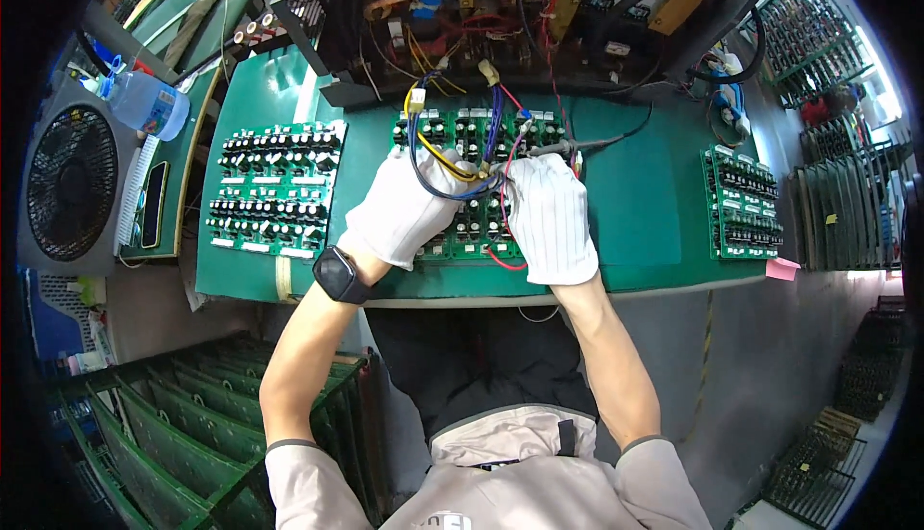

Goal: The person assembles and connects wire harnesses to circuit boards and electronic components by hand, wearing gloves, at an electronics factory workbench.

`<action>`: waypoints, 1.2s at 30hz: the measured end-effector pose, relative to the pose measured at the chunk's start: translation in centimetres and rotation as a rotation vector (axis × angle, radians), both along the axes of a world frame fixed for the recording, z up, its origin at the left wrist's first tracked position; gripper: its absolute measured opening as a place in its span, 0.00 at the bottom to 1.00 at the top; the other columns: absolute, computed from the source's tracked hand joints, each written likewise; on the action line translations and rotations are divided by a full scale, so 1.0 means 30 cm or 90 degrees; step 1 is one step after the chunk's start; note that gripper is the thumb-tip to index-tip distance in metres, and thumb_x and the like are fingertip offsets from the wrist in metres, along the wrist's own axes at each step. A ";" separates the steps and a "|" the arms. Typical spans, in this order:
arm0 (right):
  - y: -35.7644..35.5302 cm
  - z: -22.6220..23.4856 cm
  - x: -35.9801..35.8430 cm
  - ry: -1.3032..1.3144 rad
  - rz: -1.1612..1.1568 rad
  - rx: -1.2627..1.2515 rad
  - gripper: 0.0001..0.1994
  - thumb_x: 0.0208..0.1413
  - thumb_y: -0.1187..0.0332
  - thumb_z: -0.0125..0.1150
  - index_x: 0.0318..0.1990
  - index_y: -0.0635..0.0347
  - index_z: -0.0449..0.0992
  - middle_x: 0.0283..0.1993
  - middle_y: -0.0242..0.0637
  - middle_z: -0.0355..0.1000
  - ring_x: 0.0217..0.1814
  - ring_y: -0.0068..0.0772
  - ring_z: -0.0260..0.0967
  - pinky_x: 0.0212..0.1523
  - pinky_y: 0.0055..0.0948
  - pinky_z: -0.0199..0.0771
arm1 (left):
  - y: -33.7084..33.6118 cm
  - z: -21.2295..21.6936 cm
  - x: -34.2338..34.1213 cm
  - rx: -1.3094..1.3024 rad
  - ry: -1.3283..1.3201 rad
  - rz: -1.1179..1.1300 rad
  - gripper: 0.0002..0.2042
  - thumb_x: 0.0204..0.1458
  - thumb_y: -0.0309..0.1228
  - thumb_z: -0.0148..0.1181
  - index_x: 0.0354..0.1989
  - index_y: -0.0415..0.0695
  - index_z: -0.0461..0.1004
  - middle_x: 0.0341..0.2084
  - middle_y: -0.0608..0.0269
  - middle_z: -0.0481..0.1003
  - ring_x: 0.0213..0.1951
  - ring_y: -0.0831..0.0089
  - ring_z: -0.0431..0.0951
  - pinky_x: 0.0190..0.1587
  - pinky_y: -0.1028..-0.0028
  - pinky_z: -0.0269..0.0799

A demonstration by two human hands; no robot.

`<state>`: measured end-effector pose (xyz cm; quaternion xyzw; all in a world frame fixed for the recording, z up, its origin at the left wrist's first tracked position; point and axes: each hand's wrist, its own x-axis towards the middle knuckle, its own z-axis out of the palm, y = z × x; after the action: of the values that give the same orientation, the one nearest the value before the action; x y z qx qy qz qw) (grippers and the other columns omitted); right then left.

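Head view looks down on a green circuit board lying on the green bench mat, directly in front of the person, with both gloved hands resting on its near half. From this position the main risk, as I judge it, is the tangle of blue, yellow and red wires that loops from the chassis behind down over the board: a tug from either hand could pull a connector loose or drag the board across the mat. The thin probe on its dark lead lies very near the upright components, and a slip could bridge two of them.

The left hand, in a white glove, has its fingers curled around the blue and yellow wires and presses down on the board. The right hand is also loosely curled, its fingertips pinching the near end of the probe where the wires meet. A black watch sits on the left wrist. Another populated board lies to the left, well apart, and a smaller one to the right
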<state>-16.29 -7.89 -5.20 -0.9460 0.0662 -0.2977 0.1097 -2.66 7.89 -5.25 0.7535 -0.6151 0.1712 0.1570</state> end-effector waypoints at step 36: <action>-0.281 0.157 -0.048 0.112 0.078 -0.167 0.15 0.56 0.62 0.68 0.52 0.47 0.80 0.60 0.38 0.74 0.63 0.47 0.69 0.60 0.46 0.71 | 0.114 0.218 0.025 -0.003 0.252 0.090 0.15 0.57 0.41 0.70 0.36 0.38 0.84 0.27 0.50 0.79 0.30 0.50 0.80 0.33 0.60 0.74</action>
<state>-17.74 -16.33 -0.50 -0.9769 -0.0218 -0.2125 -0.0030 -1.91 11.31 1.29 0.8136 -0.5172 0.0317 0.2638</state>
